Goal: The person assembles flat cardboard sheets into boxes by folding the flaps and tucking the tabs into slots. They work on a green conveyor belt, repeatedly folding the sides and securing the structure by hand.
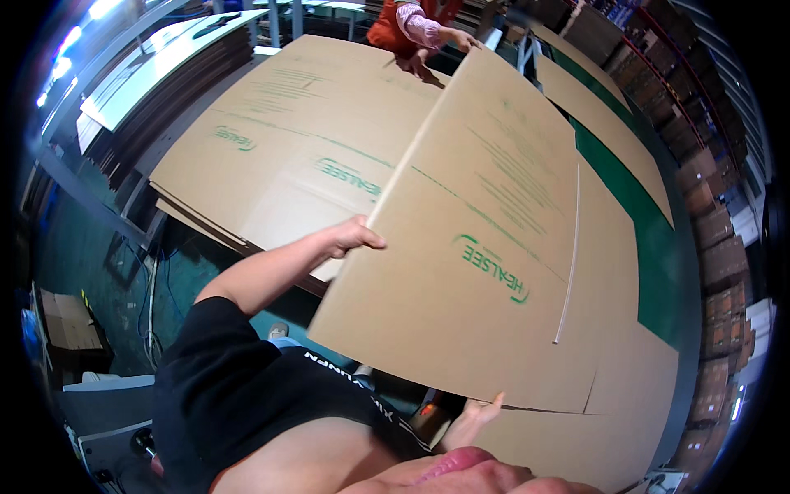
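Observation:
A large brown cardboard sheet [494, 214] with green print is tilted up across the middle of the view. My left hand [358, 236] is closed round its left edge, with the thumb on the upper face. At the near edge, my right hand [477, 416] grips the same sheet; part of its fingers is hidden beneath. A co-worker's hand [461, 39] holds the far corner. To the left lies a stack of similar printed cardboard sheets [271, 123], partly covered by the raised one.
Under and beyond the raised sheet, a green belt [613, 177] carries more cardboard sheets [605, 111]. Another sheet stack [177, 70] stands at the far left behind a metal frame [90, 198]. Piled cardboard boxes [724, 272] line the right side. A box [70, 321] sits on the floor at left.

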The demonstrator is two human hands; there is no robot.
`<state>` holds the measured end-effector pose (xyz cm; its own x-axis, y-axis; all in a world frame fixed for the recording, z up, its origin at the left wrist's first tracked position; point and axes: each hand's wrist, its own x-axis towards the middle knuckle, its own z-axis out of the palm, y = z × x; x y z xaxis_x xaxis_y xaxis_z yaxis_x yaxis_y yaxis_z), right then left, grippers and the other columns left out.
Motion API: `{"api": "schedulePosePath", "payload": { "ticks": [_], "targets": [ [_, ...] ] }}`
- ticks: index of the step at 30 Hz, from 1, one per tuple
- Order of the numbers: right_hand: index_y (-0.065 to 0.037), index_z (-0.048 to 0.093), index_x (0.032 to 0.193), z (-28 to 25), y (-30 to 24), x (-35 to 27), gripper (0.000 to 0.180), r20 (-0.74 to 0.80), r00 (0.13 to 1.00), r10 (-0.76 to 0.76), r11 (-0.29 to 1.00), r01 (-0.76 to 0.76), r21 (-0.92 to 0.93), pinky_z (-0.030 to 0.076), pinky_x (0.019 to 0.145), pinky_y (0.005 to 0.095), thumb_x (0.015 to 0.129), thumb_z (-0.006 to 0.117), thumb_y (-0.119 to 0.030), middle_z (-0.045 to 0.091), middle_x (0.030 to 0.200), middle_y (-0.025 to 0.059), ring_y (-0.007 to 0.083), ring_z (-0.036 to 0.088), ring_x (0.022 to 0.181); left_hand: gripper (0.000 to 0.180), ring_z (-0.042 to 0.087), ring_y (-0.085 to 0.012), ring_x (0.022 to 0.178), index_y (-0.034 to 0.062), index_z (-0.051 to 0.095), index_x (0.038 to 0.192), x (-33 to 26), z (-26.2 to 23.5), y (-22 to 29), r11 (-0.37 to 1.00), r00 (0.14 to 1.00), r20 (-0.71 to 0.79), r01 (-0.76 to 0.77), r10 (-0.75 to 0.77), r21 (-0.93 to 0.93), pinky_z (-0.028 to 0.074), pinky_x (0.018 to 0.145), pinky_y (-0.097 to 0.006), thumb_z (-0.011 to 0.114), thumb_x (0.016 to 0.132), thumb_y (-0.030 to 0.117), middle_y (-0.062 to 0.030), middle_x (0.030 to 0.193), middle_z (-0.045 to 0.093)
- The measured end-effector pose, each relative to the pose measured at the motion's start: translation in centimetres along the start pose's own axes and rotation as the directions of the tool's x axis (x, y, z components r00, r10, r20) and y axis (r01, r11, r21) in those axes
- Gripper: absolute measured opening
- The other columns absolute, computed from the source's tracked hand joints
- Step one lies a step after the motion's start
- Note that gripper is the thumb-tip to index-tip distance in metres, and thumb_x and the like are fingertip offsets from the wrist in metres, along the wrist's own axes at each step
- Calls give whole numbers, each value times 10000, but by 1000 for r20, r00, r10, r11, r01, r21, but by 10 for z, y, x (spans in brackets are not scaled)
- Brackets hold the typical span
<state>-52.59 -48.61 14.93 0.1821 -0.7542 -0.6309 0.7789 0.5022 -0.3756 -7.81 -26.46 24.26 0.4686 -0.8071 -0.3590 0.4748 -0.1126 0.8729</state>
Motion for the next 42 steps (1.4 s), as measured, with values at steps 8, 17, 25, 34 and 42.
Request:
{"api": "schedulePosePath", "payload": {
  "ticks": [8, 17, 25, 34, 42],
  "targets": [
    [18, 524, 1267, 50, 291, -133, 424, 519, 695, 498, 831, -212, -514, 515, 941, 451, 849, 574, 64, 592, 1245, 153, 332, 573, 1156, 533, 660, -207, 949, -33, 601, 1193, -152, -350, 124, 960, 896, -381, -141, 227, 240, 528, 851, -351, 775, 752, 212, -141, 1069, 685],
    [-39, 513, 1270, 52, 608, -250, 385, -35, 244, 969, -52, 63, -997, 582, 714, 318, 989, 548, -300, 651, 1029, 116, 188, 674, 840, 323, 541, -393, 1091, 6, 602, 1112, -213, -439, 55, -88, 810, -123, 211, 573, 974, 425, 985, -447, 522, 801, 35, -219, 1105, 589],
    [-28, 540, 1221, 5, 488, -140, 358, -242, 611, 753, -196, -143, -970, 601, 678, 350, 958, 597, -264, 683, 979, 135, 237, 694, 810, 596, 391, -389, 1326, 114, 517, 1285, -188, -334, -92, -106, 860, 329, -313, 389, 944, 365, 1051, -538, 727, 743, 244, -179, 1410, 421],
    [-1, 543, 1203, -38, 316, 31, 317, -204, 928, 312, 425, -329, -844, 581, 718, 380, 952, 546, -195, 658, 1065, 137, 280, 669, 881, 229, 438, -356, 1236, 59, 582, 994, -177, -319, -63, -300, 780, 580, -509, 236, 807, 408, 974, -498, 625, 837, 219, -132, 1225, 513],
    [14, 514, 1242, 42, 178, 50, 397, 456, 887, -72, 730, 358, -582, 548, 804, 340, 918, 581, -204, 633, 1125, 89, 240, 634, 966, 322, 435, -408, 1270, 45, 563, 1061, -160, -333, -73, -109, 768, 554, -551, 322, 827, 383, 1043, -521, 679, 801, 195, -182, 1297, 512]
  ]
}}
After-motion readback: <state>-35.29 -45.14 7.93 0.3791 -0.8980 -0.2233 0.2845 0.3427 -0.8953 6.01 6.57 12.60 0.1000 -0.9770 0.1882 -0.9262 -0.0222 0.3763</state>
